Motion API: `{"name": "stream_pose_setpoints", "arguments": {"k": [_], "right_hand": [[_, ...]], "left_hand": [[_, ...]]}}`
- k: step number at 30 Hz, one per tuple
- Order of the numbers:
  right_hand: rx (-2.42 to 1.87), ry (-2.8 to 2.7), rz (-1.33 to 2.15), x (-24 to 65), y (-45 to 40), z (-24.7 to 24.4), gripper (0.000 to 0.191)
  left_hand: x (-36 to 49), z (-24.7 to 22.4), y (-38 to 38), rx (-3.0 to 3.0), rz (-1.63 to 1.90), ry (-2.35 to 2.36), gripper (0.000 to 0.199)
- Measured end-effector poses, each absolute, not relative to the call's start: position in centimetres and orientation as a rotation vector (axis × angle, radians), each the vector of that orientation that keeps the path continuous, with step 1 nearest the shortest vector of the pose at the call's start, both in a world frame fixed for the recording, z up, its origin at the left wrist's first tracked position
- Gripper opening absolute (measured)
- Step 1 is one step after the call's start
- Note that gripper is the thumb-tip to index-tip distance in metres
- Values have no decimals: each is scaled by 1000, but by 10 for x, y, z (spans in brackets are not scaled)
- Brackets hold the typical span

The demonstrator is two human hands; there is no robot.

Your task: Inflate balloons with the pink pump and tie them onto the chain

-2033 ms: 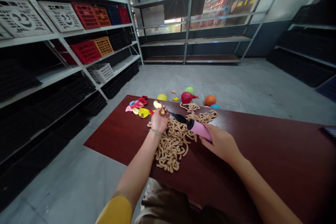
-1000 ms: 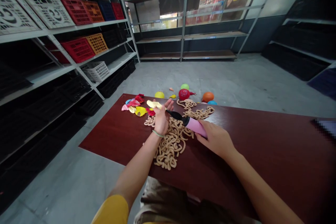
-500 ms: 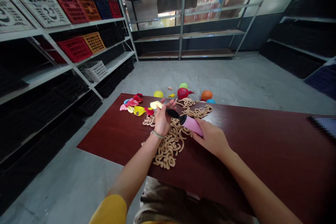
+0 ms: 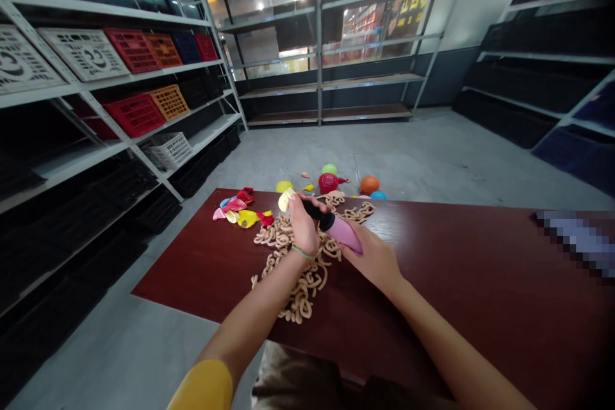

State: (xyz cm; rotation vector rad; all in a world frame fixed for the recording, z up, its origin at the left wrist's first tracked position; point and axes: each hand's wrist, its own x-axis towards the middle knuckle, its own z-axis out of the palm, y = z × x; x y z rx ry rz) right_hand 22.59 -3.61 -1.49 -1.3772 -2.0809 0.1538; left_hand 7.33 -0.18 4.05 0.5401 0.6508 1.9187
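Note:
My right hand (image 4: 377,256) is wrapped round a pink cylindrical tool (image 4: 344,234) with a black end. That black end points up and left into my left hand (image 4: 305,224), whose fingers are closed round it. A pale yellow piece (image 4: 286,200), perhaps a balloon, shows at the left thumb. Below and around my hands, many tan curled strands (image 4: 300,307) lie on the dark red table (image 4: 192,256). Limp red, pink, yellow and blue balloons (image 4: 247,218) are heaped to the left of my left hand.
On the floor past the table's far edge are inflated balloons, among them a red one (image 4: 328,182) and an orange one (image 4: 369,184). Shelves with crates (image 4: 134,116) stand at the left. A blurred flat object (image 4: 576,240) lies on the table's right side.
The view has tilted up and shifted slightly right. My left hand has turned and its fingers, spread before, are now folded over the tool's black end.

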Motion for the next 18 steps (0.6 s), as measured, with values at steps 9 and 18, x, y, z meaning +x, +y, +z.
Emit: {"name": "stream_pose_setpoints", "arguments": {"k": [9,18], "right_hand": [[-1380,-1993,98,223,-30,-31,47],[-1347,-1941,75,223,-23,-40,47]], "left_hand": [[60,98,32,686,1917,804,33],[54,106,39,765,1974,836,31]]}}
